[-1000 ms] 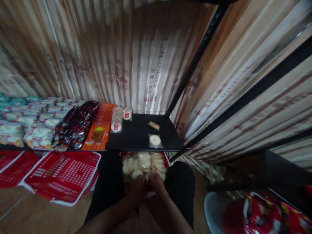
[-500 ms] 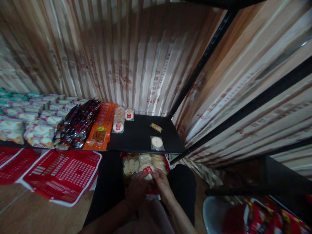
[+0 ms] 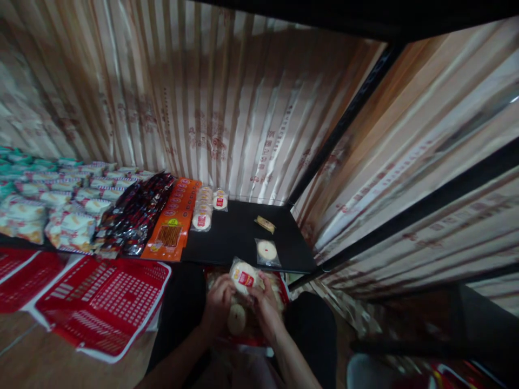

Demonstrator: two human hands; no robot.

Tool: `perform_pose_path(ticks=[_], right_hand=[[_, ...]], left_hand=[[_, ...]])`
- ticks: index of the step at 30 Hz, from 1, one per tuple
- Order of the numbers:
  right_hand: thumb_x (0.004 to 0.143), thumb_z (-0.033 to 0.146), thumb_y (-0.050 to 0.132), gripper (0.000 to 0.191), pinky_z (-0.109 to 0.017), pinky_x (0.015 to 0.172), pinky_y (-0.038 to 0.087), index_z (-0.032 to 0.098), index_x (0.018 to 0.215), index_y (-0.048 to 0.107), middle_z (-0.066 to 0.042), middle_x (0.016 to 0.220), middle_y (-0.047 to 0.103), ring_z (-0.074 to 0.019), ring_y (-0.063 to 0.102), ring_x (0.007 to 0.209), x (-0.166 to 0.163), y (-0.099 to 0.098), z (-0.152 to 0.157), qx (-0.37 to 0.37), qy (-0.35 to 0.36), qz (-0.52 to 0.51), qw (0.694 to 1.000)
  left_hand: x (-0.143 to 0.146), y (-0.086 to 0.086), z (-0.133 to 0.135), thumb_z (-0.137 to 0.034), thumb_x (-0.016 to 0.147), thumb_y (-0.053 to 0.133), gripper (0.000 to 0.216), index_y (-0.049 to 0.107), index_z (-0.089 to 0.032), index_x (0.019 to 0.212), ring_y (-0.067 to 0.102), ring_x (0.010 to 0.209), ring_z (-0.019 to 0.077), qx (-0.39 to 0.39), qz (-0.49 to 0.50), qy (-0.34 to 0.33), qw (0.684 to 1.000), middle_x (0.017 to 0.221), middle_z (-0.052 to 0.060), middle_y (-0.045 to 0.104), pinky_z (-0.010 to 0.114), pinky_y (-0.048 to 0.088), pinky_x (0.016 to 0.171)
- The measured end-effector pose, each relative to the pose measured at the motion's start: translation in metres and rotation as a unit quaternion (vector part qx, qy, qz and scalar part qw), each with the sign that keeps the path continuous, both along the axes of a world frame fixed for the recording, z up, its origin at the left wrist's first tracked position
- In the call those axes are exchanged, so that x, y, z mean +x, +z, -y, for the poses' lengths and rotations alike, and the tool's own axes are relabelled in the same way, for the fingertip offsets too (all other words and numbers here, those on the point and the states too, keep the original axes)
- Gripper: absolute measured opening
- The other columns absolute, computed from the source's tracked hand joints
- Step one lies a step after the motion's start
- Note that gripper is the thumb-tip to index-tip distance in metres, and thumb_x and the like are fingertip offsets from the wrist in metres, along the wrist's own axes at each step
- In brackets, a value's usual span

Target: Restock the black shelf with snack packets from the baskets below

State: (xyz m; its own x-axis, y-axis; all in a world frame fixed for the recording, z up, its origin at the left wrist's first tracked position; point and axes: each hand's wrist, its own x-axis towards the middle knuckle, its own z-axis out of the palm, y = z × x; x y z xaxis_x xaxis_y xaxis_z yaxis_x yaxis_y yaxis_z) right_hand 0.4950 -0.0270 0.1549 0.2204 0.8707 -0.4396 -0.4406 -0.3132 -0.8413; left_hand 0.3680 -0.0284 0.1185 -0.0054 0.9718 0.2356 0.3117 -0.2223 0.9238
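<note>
Between my hands is a round pale cake in a clear wrapper with a red label (image 3: pixel 244 277), raised near the shelf's front edge. My right hand (image 3: pixel 266 302) grips its right side, thumb over the front. My left hand (image 3: pixel 219 298) has curled fingers closed on the wrapper's left edge. Beneath them, between my knees, a red basket (image 3: pixel 286 285) holds several more round wrapped cakes (image 3: pixel 237 319), partly hidden by my hands. On the black shelf (image 3: pixel 227 243) just ahead lie a single round wrapped cake (image 3: pixel 266 251) and a small yellowish packet (image 3: pixel 265 223).
Rows of labelled round cakes (image 3: pixel 202 210), orange packets (image 3: pixel 172 227), dark shiny packets (image 3: pixel 135 216) and white packets (image 3: pixel 73 224) line the shelf leftward. Red baskets (image 3: pixel 109 302) stand below at left. A black metal post (image 3: pixel 344 124) slants at right before the pleated curtain (image 3: pixel 239 119).
Both hands have lifted the labelled cake from over the basket up toward the shelf edge. Its label now faces me more fully. The view has shifted slightly.
</note>
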Motion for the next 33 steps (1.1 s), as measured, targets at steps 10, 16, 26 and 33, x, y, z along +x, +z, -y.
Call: perform_pose_path(ticks=[10,16,26,33], right_hand=[[0.061,0.050,0.068,0.043,-0.030,0.072,0.050,0.020,0.091,0.060,-0.004,0.089,0.068,-0.0207,0.064,0.082,0.000,-0.004,-0.027,0.068,0.043,0.099,0.992],[0.054,0.053,0.072,0.046,-0.030,0.065,0.049,0.021,0.086,0.067,-0.003,0.076,0.069,-0.0192,0.062,0.069,0.003,0.003,-0.058,0.106,0.155,0.217,0.958],[0.056,0.055,0.069,0.044,-0.031,0.068,0.048,0.019,0.081,0.067,-0.003,0.069,0.068,-0.0193,0.061,0.067,0.001,-0.016,-0.107,0.122,0.176,0.219,0.952],[0.059,0.054,0.068,0.040,-0.030,0.070,0.048,0.019,0.079,0.067,-0.003,0.073,0.069,-0.0196,0.063,0.070,-0.008,-0.012,-0.146,0.113,0.162,0.221,0.955]], left_hand=[[-0.009,0.009,-0.032,-0.019,0.073,0.040,0.011,0.050,-0.019,0.076,0.054,0.064,0.0108,0.000,0.045,0.055,0.998,0.082,0.002,0.056,0.021,0.046,0.057],[-0.020,0.016,-0.059,-0.010,0.069,0.038,0.016,0.050,-0.020,0.072,0.047,0.056,0.0081,0.011,-0.020,0.020,1.000,0.080,0.000,0.055,0.020,0.041,0.055],[-0.018,0.030,-0.107,-0.007,0.075,0.038,0.023,0.056,-0.021,0.076,0.056,0.097,0.0142,0.012,-0.097,0.056,0.994,0.105,0.003,0.058,0.029,0.046,0.088],[-0.003,0.024,-0.128,-0.009,0.080,0.038,0.030,0.061,-0.020,0.097,0.043,0.121,0.0206,0.044,-0.181,0.145,0.972,0.129,0.008,0.047,0.037,0.040,0.102]])
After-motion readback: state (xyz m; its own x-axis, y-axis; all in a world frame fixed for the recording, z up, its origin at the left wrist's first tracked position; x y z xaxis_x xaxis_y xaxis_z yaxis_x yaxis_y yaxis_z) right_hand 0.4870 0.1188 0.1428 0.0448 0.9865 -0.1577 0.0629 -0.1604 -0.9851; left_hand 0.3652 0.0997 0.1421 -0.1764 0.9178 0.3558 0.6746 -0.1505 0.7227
